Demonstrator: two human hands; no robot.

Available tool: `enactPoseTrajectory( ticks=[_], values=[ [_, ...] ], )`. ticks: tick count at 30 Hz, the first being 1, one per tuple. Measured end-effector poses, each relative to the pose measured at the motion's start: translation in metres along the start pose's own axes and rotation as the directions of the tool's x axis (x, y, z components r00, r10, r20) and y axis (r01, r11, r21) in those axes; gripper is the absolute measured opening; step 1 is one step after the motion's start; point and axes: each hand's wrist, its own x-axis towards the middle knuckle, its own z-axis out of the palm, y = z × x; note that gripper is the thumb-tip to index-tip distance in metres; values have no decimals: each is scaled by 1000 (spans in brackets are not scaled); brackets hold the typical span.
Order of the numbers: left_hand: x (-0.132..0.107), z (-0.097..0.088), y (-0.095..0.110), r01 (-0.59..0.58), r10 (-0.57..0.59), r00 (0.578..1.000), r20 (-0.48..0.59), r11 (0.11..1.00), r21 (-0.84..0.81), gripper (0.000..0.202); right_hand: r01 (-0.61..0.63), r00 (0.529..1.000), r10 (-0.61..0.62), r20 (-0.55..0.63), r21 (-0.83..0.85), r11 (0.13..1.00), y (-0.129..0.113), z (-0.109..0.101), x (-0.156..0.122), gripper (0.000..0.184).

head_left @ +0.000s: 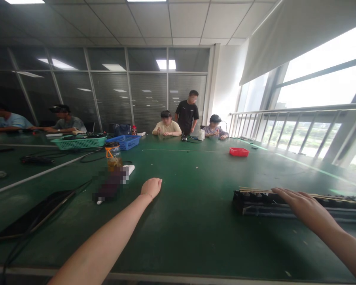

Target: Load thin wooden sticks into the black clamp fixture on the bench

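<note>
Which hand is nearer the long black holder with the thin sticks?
Right. The right hand is over or on the black holder; the left hand is apart from it, to its left.

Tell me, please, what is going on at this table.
The wearer's right hand is stretched over thin sticks lying on what looks like a long black tray; contact is unclear. The left hand is over the green table, apart from the tray. Farther back stands a red basket, with other people beyond.
</note>
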Motion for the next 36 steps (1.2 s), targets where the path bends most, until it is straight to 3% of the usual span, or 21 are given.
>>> enactPoseTrajectory(
  ticks=[4, 18, 28, 36],
  values=[
    [0, -1, 1, 7, -7, 1000, -1, 1000, 11, 44, 69, 995, -69, 72, 10, 998, 3, 3, -5, 57],
    [-1, -2, -1, 10, -9, 1000, 15, 999, -33, 45, 82, 996, -83, 25, 37, 996, 8, 10, -17, 58],
    [-2, -3, -3, 29, -28, 999, 15, 999, -39, 43, 129, 990, -126, -71, 34, 991, 10, 17, -17, 57],
    [-3, -4, -4, 22, -21, 1000, 17, 999, -47, 42, 109, 994, -109, -9, -1, 994, 7, 14, -15, 57]
  ],
)
